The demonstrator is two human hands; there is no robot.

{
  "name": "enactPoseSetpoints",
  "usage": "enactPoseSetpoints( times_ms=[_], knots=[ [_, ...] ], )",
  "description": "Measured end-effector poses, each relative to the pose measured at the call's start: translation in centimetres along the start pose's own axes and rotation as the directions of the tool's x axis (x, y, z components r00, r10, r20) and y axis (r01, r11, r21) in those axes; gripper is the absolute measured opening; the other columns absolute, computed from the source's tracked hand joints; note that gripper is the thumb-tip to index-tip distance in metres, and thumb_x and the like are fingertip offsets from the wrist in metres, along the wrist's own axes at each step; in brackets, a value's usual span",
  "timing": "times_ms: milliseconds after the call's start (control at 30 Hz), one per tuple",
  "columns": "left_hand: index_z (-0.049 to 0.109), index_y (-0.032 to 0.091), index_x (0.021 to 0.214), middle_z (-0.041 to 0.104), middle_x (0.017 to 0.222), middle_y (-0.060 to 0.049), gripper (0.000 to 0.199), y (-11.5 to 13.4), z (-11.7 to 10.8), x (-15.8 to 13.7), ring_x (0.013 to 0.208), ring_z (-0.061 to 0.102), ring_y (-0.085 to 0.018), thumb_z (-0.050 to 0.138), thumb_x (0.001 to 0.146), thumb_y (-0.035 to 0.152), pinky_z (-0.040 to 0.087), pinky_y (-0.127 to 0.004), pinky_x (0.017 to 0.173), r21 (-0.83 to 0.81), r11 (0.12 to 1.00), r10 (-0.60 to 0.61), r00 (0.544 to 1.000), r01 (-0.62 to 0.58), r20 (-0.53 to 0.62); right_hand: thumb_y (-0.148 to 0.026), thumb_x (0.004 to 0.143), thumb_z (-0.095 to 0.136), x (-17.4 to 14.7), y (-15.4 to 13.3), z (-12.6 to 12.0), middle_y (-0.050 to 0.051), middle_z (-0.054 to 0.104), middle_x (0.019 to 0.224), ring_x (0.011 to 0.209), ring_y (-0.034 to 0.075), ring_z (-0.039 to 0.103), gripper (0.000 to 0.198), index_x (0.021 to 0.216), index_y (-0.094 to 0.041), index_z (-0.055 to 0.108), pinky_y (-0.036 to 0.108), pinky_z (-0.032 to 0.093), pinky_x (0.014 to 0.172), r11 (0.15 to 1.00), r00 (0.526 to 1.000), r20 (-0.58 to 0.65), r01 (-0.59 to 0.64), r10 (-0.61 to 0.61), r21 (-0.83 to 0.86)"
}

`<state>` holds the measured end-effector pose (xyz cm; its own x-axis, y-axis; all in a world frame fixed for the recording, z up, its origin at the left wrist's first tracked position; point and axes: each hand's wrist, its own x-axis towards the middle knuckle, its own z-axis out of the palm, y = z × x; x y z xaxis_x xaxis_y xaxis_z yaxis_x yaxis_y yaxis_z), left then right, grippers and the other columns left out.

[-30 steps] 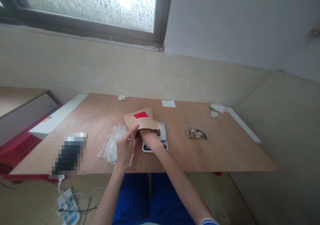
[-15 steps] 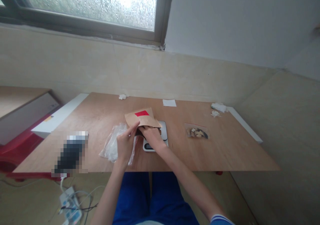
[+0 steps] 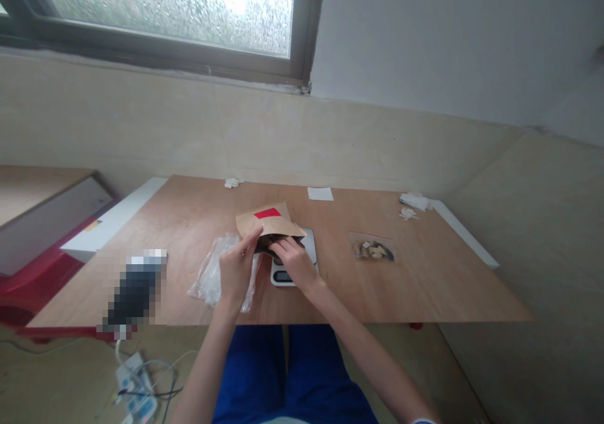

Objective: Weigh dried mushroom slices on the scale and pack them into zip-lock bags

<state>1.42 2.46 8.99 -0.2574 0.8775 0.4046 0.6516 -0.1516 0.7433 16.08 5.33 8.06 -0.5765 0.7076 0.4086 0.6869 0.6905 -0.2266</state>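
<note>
A brown kraft paper bag with a red label lies tilted, its dark mouth facing me. My left hand pinches the left edge of that mouth between thumb and fingers. At the opening is my right hand, fingers curled together with their tips just inside; whatever they hold is hidden. Dark contents show dimly within the bag. Partly under the bag and my right hand sits a white kitchen scale with a small dark display. Crumpled clear plastic bags lie beside and beneath my left hand.
Right of the scale lies a clear zip bag with brown and dark pieces. A white paper and white scraps rest along the back. White packets are at the back right. A blurred dark object lies left, above a power strip.
My right hand has drawn back toward me and slightly right, so more of its fingers show outside the bag mouth. My left hand keeps its grip on the bag.
</note>
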Motion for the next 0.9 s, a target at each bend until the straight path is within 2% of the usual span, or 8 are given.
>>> enactPoseSetpoints(
  times_ms=[133, 267, 367, 500, 567, 633, 733, 900],
  knots=[
    [0.065, 0.027, 0.109, 0.071, 0.095, -0.001, 0.031, 0.1, -0.1, 0.1, 0.073, 0.066, -0.016, 0.045, 0.086, 0.034, 0.045, -0.02, 0.061, 0.0, 1.0, -0.006, 1.0, 0.006, 0.005, -0.008, 0.089, 0.039, -1.0, 0.4, 0.0, 0.006, 0.064, 0.101, 0.101, 0.016, 0.057, 0.028, 0.098, -0.018, 0.063, 0.031, 0.046, 0.091, 0.967, 0.98, -0.189, -0.008, 0.059, 0.256],
    [0.065, 0.026, 0.109, 0.072, 0.093, -0.001, 0.031, 0.1, -0.2, 0.1, 0.066, 0.065, -0.014, 0.045, 0.087, 0.034, 0.044, -0.021, 0.059, 0.002, 1.0, -0.016, 1.0, 0.016, -0.001, -0.018, 0.089, 0.044, -2.5, -0.2, -1.2, 0.007, 0.063, 0.102, 0.102, 0.016, 0.058, 0.018, 0.089, -0.021, 0.062, 0.032, 0.047, 0.09, 0.83, 0.904, -0.336, -0.034, 0.263, 0.557],
    [0.066, 0.025, 0.108, 0.072, 0.091, -0.002, 0.032, 0.0, -0.3, 0.2, 0.065, 0.064, -0.015, 0.045, 0.086, 0.035, 0.044, -0.022, 0.058, 0.001, 1.0, -0.013, 1.0, 0.013, -0.022, -0.024, 0.089, 0.045, -4.0, -0.6, -1.6, 0.008, 0.062, 0.103, 0.102, 0.018, 0.058, 0.014, 0.089, -0.02, 0.059, 0.034, 0.047, 0.088, 0.693, 0.778, -0.388, -0.083, 0.494, 0.716],
    [0.066, 0.024, 0.108, 0.072, 0.088, -0.003, 0.032, -0.3, -0.3, 0.3, 0.062, 0.063, -0.016, 0.047, 0.086, 0.036, 0.042, -0.023, 0.056, -0.008, 1.0, -0.018, 0.999, 0.018, -0.044, -0.03, 0.088, 0.044, -5.0, 1.2, 0.0, 0.012, 0.061, 0.106, 0.102, 0.02, 0.059, 0.019, 0.098, -0.016, 0.054, 0.037, 0.046, 0.09, 0.555, 0.534, -0.41, -0.139, 0.74, 0.82],
    [0.066, 0.024, 0.108, 0.072, 0.088, -0.003, 0.032, -0.4, -0.3, 0.4, 0.063, 0.063, -0.016, 0.047, 0.085, 0.036, 0.042, -0.023, 0.055, -0.021, 1.0, -0.021, 0.999, 0.02, -0.047, -0.033, 0.086, 0.047, -4.7, 3.0, 1.5, 0.013, 0.062, 0.104, 0.098, 0.02, 0.06, 0.025, 0.101, -0.014, 0.054, 0.037, 0.047, 0.087, 0.495, 0.482, -0.368, -0.165, 0.795, 0.853],
    [0.066, 0.023, 0.107, 0.072, 0.088, -0.003, 0.032, -0.5, -0.2, 0.5, 0.064, 0.063, -0.016, 0.048, 0.085, 0.036, 0.043, -0.023, 0.056, -0.035, 0.999, -0.021, 0.998, 0.019, -0.055, -0.035, 0.084, 0.049, -4.0, 4.9, 3.1, 0.013, 0.063, 0.102, 0.094, 0.019, 0.061, 0.028, 0.1, -0.013, 0.055, 0.036, 0.048, 0.085, 0.46, 0.497, -0.323, -0.179, 0.805, 0.87],
    [0.068, 0.023, 0.105, 0.073, 0.087, -0.003, 0.03, -0.4, -0.1, 0.5, 0.064, 0.063, -0.016, 0.049, 0.084, 0.035, 0.042, -0.022, 0.055, -0.04, 0.999, -0.014, 0.998, 0.012, -0.061, -0.035, 0.082, 0.049, -2.6, 7.3, 5.2, 0.013, 0.064, 0.099, 0.091, 0.019, 0.061, 0.027, 0.095, -0.013, 0.057, 0.035, 0.049, 0.082, 0.49, 0.56, -0.307, -0.208, 0.769, 0.847],
    [0.068, 0.024, 0.104, 0.073, 0.081, -0.002, 0.029, -0.5, -0.1, 0.5, 0.06, 0.062, -0.014, 0.05, 0.084, 0.033, 0.041, -0.021, 0.054, -0.039, 0.999, -0.015, 0.998, 0.013, -0.057, -0.022, 0.081, 0.043, -1.2, 8.5, 6.4, 0.007, 0.066, 0.089, 0.085, 0.017, 0.062, 0.02, 0.09, -0.016, 0.059, 0.032, 0.049, 0.079, 0.641, 0.799, -0.22, -0.249, 0.56, 0.726]
  ],
)
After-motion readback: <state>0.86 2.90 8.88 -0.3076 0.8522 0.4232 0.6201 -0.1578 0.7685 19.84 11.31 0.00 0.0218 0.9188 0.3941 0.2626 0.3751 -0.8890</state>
